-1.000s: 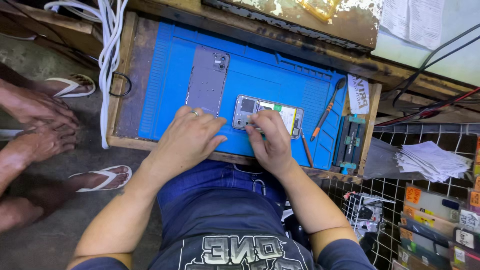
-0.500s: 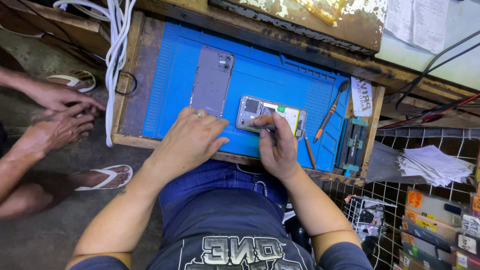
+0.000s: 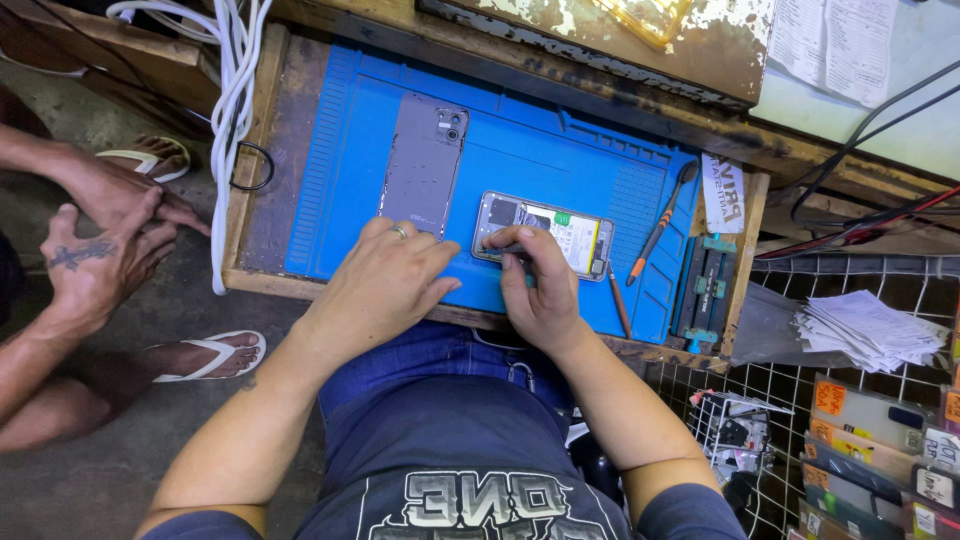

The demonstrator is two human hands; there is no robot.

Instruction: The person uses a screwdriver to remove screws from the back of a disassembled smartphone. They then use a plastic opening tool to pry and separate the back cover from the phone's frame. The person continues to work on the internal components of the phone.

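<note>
Labels, papers and packets around a blue repair mat

A white rectangular label (image 3: pixel 721 194) with dark lettering lies at the mat's right edge, just beside the orange-handled tool. White printed sheets (image 3: pixel 837 42) hang on the pale wall at top right. A fanned stack of white paper slips (image 3: pixel 868 328) rests on the wire rack to the right. Below it, flat packets with orange, yellow and white labels (image 3: pixel 872 440) stand filed in a row at the lower right corner. A small green and white sticker (image 3: pixel 562 219) sits on the opened phone's battery.
</note>
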